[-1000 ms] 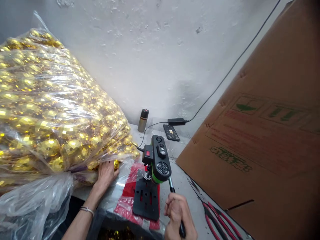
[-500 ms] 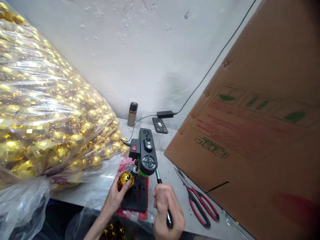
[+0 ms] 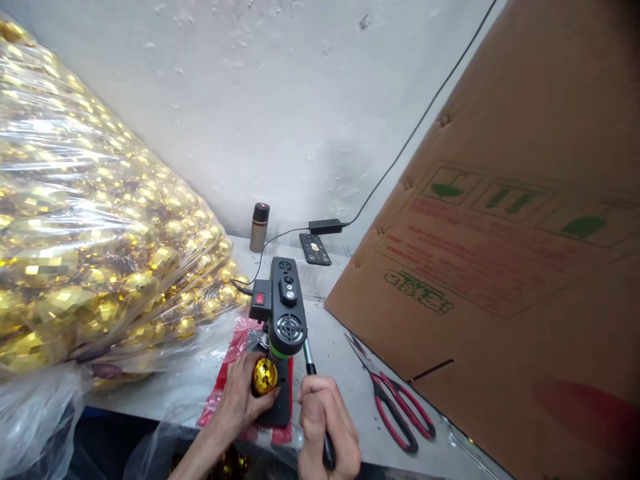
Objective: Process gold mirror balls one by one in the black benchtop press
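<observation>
A small bench drill press (image 3: 289, 303), black with a green ring near its lower end, stands on the table over a black base plate (image 3: 278, 415). My left hand (image 3: 241, 395) grips a shiny gold mirror ball (image 3: 265, 376) between thumb and fingers, over the plate and just in front of the drill head. The drill bit, if any, is hidden under the head. My right hand (image 3: 327, 427) is wrapped around the black grip of the press's lever handle (image 3: 311, 367), to the right of the head. Red plastic (image 3: 220, 393) lies beneath the base.
A clear bag of gold balls (image 3: 110, 267) fills the left side. To the right lie red-and-black scissors (image 3: 395, 407) beside a large cardboard box (image 3: 475, 267). Behind the press are a bottle (image 3: 259, 228), a phone (image 3: 315, 249) and a power adapter (image 3: 325, 227) with its cable.
My left hand has shifted right and slightly nearer with the gold ball, which now sits closer to the front of the drill head. My right hand keeps its hold on the lever.
</observation>
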Demonstrator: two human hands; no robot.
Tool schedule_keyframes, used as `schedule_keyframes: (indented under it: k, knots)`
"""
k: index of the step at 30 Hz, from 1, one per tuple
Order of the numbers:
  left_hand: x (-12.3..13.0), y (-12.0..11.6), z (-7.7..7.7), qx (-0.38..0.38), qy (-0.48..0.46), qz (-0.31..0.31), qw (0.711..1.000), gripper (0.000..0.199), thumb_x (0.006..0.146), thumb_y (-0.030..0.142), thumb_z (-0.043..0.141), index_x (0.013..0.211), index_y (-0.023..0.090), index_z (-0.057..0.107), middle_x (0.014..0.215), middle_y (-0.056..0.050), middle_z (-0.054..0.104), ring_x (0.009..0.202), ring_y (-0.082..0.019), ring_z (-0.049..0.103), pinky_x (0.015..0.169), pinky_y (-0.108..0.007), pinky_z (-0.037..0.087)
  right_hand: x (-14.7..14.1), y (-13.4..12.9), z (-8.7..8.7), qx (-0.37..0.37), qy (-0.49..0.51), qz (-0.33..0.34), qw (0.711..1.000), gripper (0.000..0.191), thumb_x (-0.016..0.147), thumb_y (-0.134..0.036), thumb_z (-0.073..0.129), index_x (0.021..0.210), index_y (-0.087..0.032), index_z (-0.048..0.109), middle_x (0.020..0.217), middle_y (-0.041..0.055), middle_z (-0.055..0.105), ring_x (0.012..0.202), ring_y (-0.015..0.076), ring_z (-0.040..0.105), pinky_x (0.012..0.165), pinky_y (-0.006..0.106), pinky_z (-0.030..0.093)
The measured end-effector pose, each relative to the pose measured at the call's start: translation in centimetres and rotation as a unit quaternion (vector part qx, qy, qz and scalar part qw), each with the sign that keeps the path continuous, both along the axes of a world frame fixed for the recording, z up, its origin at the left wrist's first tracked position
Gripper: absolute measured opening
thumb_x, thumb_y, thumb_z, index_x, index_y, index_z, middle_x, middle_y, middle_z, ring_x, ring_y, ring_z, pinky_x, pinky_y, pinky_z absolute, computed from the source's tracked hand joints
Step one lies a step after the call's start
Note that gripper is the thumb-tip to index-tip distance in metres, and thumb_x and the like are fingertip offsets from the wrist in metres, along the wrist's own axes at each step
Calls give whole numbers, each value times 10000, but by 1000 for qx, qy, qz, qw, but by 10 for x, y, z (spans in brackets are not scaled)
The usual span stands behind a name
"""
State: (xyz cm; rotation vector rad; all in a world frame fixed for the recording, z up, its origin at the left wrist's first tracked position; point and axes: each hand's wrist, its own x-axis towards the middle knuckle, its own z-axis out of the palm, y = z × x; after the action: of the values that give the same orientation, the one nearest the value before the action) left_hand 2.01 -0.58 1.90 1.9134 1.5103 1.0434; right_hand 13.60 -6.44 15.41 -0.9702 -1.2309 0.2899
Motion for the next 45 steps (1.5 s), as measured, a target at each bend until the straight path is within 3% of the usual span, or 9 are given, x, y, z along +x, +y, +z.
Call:
schedule_keyframes:
  k: [6, 12, 19, 28, 31, 34, 42, 45]
  knots:
    - [9, 10, 1, -32, 38, -6, 999, 429, 698, 342, 806, 1100, 221, 716, 1009, -89, 763, 1004, -366, 700, 972, -558, 498, 1, 1, -2, 9, -12, -11, 1000, 318, 1024, -41, 418, 773, -225, 482, 734, -34, 516, 655, 108, 517, 633, 249, 382]
    - [9, 10, -2, -40, 32, -10, 999, 450, 683, 317, 776, 1120, 226, 718, 1031, -88, 764, 1027, -363, 688, 979, -537, 477, 2, 1, -21, 12, -31, -38, 999, 329, 1030, -73, 415, 746, -221, 491, 736, -34, 534, 639, 105, 508, 636, 258, 373]
    - [8, 10, 3, -49, 11, -17, 999, 459, 672, 355, 805, 1106, 234, 716, 1071, -102, 777, 1058, -390, 697, 973, -547, 479, 2, 5, -38, 39, -33, -52, 997, 320, 1034, -85, 387, 777, -232, 508, 746, -37, 557, 670, 122, 534, 834, 317, 467]
    - [10, 10, 8, -49, 21, -13, 998, 362, 691, 325, 773, 1026, 214, 695, 999, -104, 759, 1010, -374, 691, 962, -545, 473, -2, 8, -39, 44, -29, -70, 996, 350, 1075, -131, 367, 755, -230, 470, 734, -39, 539, 660, 117, 511, 790, 309, 451]
    - [11, 10, 10, -53, 29, -12, 998, 345, 692, 326, 775, 1005, 207, 690, 982, -104, 751, 995, -371, 690, 958, -546, 477, -3, 14, -43, 80, -31, -86, 993, 361, 1076, -154, 379, 731, -229, 451, 698, -39, 505, 620, 114, 483, 693, 294, 423]
    - [13, 10, 7, -50, 36, -5, 998, 342, 682, 314, 774, 999, 213, 694, 967, -99, 750, 982, -368, 694, 954, -542, 482, -2, 20, -47, 121, -35, -101, 987, 378, 1075, -183, 401, 701, -230, 431, 662, -43, 468, 583, 111, 451, 623, 281, 391]
    - [15, 11, -6, -20, 19, 8, 1000, 404, 649, 298, 782, 1035, 211, 701, 994, -102, 753, 1001, -378, 709, 949, -540, 489, 0, 21, -54, 110, -39, -118, 986, 384, 1086, -223, 402, 705, -239, 446, 661, -57, 503, 585, 114, 460, 804, 298, 466]
    - [15, 11, -8, -17, 16, 7, 1000, 404, 653, 286, 783, 1045, 222, 706, 995, -94, 760, 993, -369, 710, 946, -530, 488, -1, 24, -56, 125, -36, -124, 984, 391, 1080, -219, 407, 691, -242, 433, 645, -59, 489, 567, 116, 451, 801, 300, 467]
